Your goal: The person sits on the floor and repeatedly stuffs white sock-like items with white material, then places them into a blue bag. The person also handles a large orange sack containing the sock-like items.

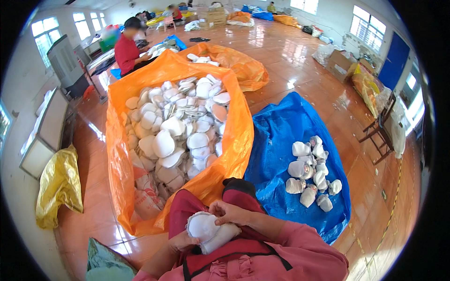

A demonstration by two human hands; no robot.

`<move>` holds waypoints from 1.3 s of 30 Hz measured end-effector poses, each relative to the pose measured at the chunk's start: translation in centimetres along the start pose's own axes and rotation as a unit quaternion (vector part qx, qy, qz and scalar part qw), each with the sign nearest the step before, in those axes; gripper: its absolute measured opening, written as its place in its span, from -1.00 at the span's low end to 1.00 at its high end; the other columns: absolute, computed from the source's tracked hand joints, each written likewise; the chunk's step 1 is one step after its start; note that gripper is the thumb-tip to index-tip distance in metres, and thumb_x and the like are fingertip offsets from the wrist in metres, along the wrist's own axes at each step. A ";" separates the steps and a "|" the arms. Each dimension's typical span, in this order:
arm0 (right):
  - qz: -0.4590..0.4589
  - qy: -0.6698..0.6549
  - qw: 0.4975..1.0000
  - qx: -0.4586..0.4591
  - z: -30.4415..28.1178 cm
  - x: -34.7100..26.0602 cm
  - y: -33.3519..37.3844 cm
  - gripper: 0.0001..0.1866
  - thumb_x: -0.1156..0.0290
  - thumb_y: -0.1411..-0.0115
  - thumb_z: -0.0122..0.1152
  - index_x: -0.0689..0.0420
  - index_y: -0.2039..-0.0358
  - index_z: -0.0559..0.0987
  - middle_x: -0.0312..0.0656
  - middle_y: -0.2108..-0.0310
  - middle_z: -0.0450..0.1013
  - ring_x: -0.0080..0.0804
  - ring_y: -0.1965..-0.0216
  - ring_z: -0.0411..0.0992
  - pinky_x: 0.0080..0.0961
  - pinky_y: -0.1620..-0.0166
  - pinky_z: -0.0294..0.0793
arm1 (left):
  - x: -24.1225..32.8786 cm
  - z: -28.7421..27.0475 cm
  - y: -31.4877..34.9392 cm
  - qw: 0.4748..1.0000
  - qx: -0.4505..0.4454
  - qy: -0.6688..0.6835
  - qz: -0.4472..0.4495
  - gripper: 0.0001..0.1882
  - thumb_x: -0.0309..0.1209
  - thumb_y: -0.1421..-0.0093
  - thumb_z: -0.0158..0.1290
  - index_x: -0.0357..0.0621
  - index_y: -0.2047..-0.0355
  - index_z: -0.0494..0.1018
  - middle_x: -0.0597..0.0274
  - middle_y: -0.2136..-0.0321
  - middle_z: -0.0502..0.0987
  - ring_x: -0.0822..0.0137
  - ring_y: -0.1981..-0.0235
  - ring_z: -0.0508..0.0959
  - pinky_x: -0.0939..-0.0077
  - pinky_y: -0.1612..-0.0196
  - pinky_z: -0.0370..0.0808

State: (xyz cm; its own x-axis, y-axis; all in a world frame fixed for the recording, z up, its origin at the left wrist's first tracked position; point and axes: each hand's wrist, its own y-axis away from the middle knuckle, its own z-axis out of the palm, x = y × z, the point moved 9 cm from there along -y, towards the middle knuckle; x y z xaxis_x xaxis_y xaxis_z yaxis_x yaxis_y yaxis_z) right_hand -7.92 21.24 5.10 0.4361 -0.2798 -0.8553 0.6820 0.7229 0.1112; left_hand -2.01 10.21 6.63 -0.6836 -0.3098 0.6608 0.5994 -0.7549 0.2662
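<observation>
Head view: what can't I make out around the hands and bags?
All in the head view:
Left hand: most fingers, hidden by the held white padding.
Orange bag: its bottom, buried under the piled pads.
Green sack: lower part, cut off by the picture's edge.
Co-worker in red: hand details, too small.

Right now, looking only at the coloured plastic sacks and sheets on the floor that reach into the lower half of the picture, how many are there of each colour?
Orange bag: 1
Blue sheet: 1
Yellow sack: 1
Green sack, partly cut off by the picture's edge: 1
Total: 4
</observation>
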 end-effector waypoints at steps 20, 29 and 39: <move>0.028 0.054 0.978 -0.198 5.7 -0.6 1.2 -0.07 0.43 0.26 0.49 0.13 -0.21 0.31 -0.18 -0.11 0.35 -0.34 -0.16 0.26 -0.33 -0.25 0.18 | -2.1 1.4 -1.3 0.986 -0.043 0.001 -0.160 -0.08 -0.29 0.15 0.42 -0.23 -0.19 0.22 0.17 -0.04 0.43 0.27 -0.08 0.43 0.34 -0.14 0.37; 0.135 0.153 0.976 -0.075 2.8 4.2 1.5 -0.16 0.50 0.23 0.46 0.13 -0.16 0.38 -0.20 -0.04 0.42 -0.39 -0.10 0.33 -0.36 -0.20 0.26 | -1.9 0.2 0.2 0.990 0.088 -0.001 -0.112 -0.25 -0.39 0.07 0.36 -0.24 -0.13 0.28 0.18 0.06 0.50 0.28 0.02 0.49 0.38 -0.09 0.41; 0.090 0.166 0.982 0.004 1.6 4.5 2.8 -0.53 0.59 0.10 0.34 0.08 0.10 0.55 -0.31 0.19 0.53 -0.54 0.14 0.43 -0.48 0.03 0.42 | 0.4 2.0 -0.3 0.962 0.111 -0.246 0.043 -0.41 -0.50 0.02 0.32 -0.18 -0.03 0.34 0.26 0.14 0.49 0.39 0.10 0.49 0.48 0.00 0.42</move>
State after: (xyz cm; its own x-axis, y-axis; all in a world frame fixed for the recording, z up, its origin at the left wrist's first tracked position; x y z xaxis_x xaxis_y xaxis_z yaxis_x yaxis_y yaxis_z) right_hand -3.08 20.98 2.40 0.3355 0.0754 -0.9390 0.6163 0.7363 0.2793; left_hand -1.61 11.52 8.19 -0.3807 -0.0122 0.9246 0.7562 -0.5795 0.3037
